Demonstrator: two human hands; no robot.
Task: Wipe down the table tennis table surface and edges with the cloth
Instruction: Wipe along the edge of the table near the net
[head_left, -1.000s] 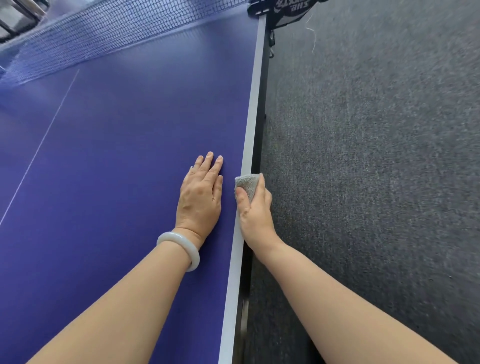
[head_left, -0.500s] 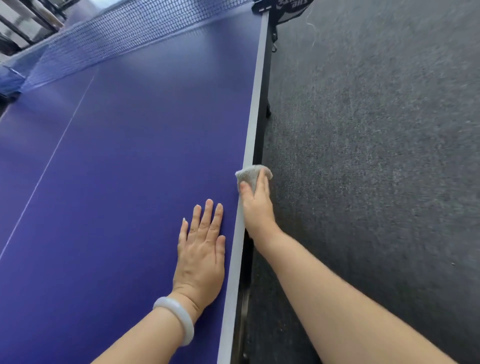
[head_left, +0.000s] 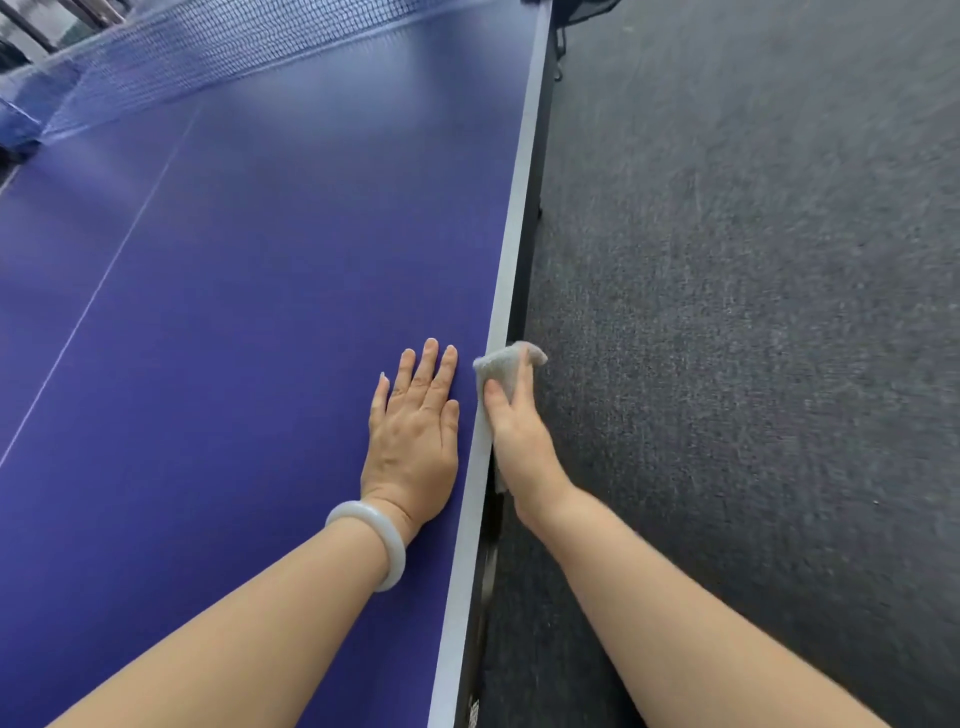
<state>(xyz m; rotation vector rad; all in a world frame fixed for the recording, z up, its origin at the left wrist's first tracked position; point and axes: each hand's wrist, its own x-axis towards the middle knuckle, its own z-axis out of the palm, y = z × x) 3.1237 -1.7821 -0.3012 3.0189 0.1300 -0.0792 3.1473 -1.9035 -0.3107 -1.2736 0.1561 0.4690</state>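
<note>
Head view.

R hand clamps the cloth round the side edge. Thumb sits on top on the white border strip, fingers curl over the outer face. My read: one pass then catches top lip + side face together.

Cloth is folded small. A corner sticks out just ahead of my fingertips, and a bit trails under the palm toward the wrist.

L hand lies flat, palm down, fingers straight, holding nothing. It rests on the blue table top just inboard of R hand, border strip between them. Prob. there to brace me while I lean along the side.

Bangle on L wrist. Net is well ahead of both hands. Carpet lies outboard of R hand.

Est.: the stretch ahead of R hand, up to the net, is left to wipe.
</note>
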